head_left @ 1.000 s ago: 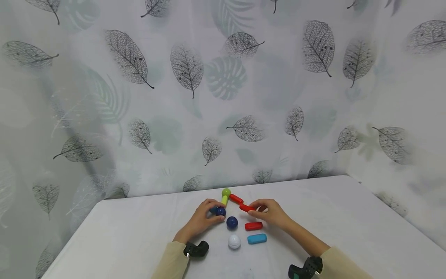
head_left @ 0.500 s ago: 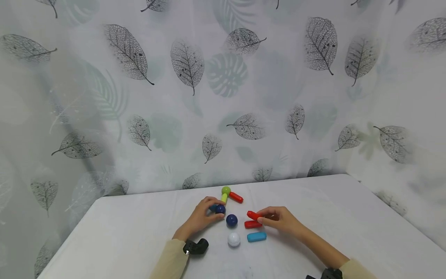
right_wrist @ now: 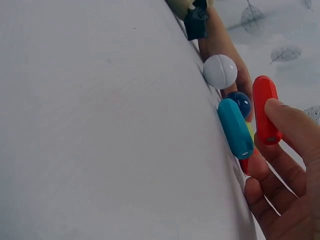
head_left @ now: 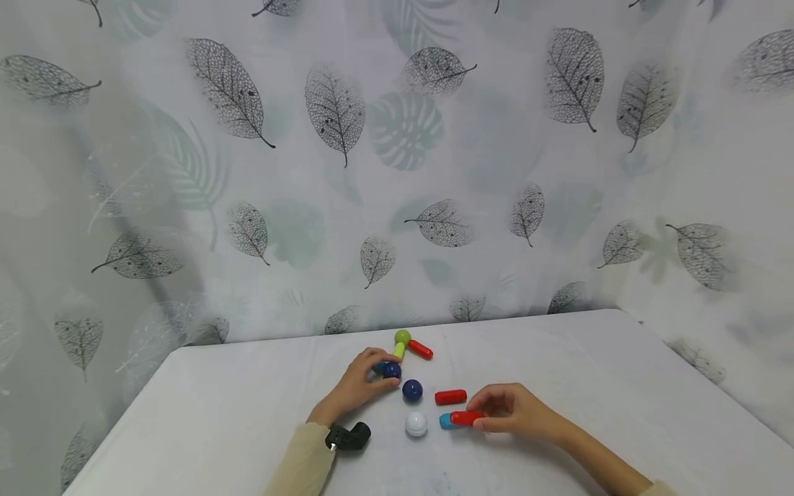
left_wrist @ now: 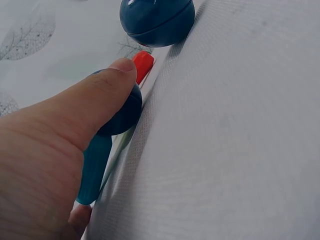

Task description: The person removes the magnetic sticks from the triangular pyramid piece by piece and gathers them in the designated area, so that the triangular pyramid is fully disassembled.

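My left hand (head_left: pixel 356 382) holds a dark blue ball (head_left: pixel 392 370) between thumb and fingers; a teal rod (left_wrist: pixel 95 170) meets this ball in the left wrist view. A lime rod (head_left: pixel 399 350) runs from beside that ball to a green ball (head_left: pixel 402 337), which a red rod (head_left: pixel 420 350) touches. My right hand (head_left: pixel 517 412) pinches another red rod (right_wrist: pixel 265 107) between thumb and fingers. In the head view this rod partly covers a blue rod (head_left: pixel 446 421); the right wrist view shows them apart.
On the white table (head_left: pixel 236 413) lie a loose dark blue ball (head_left: pixel 412 390), a white ball (head_left: pixel 416 424) and a third red rod (head_left: pixel 450 397), all between my hands. A leaf-patterned curtain (head_left: pixel 384 172) hangs behind the table.
My right hand has carried its red rod away from the rod by the green ball, toward me and slightly right, over the blue rod. The left hand has stayed in place.
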`<state>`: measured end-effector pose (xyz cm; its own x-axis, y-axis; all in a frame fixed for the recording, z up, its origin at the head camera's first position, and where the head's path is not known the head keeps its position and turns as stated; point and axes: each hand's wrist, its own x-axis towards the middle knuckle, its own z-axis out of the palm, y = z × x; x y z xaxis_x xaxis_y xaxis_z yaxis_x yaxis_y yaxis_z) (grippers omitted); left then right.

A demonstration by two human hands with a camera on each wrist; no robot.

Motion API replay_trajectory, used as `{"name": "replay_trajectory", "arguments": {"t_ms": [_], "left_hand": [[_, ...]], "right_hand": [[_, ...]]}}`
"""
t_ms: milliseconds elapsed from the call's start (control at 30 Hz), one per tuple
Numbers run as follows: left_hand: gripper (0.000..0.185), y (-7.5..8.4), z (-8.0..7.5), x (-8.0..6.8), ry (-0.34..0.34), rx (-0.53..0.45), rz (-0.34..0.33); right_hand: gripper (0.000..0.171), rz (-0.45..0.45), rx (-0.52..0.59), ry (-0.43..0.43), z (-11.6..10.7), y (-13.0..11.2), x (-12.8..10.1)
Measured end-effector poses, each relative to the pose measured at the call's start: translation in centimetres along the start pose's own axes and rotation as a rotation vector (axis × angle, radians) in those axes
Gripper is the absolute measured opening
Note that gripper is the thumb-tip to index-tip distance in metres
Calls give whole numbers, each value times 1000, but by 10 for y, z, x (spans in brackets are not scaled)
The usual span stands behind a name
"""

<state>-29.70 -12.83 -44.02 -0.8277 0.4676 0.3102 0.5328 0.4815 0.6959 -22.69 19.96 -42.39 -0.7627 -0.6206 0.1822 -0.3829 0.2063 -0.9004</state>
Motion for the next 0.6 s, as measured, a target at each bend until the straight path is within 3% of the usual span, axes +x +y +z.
{"name": "replay_trajectory", "arguments": {"t_ms": [233,367,600], "left_hand": [[36,-1,2,1,-6,-25,-14],[37,0,1,1,-4,-26,-17],[36,0,1,2,1,-17,-8]], "right_hand": [[14,-47,59,-103,4,3,-10],[13,-61,-7,-141,10,0,-11],[15,-76,-99,-121,18,-1,-10]]}}
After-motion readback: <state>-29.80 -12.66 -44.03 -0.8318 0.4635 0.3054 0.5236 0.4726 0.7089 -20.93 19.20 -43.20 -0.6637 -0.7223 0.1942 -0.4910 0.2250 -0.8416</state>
